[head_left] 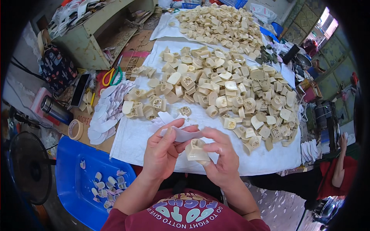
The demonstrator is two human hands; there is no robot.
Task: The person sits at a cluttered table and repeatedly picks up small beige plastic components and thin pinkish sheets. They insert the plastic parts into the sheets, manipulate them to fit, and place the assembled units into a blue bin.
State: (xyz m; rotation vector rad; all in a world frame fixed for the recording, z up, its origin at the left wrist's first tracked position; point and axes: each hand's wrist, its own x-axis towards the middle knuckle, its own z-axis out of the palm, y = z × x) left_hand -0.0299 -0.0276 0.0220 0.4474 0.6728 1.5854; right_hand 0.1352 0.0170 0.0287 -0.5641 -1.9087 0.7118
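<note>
At lower centre I see a beige moulded cap (197, 154), clamped in the right hand's (223, 158) fingers; the left hand's (158, 156) fingers pinch a white slip (187, 134) just above it, presumably so both can be handled together; more caps (231, 92) heap across the white-covered tabletop (131, 148), probably for easy reach; at lower left, a blue basin (67, 192) contains small beige-and-white pieces (110, 192).
</note>
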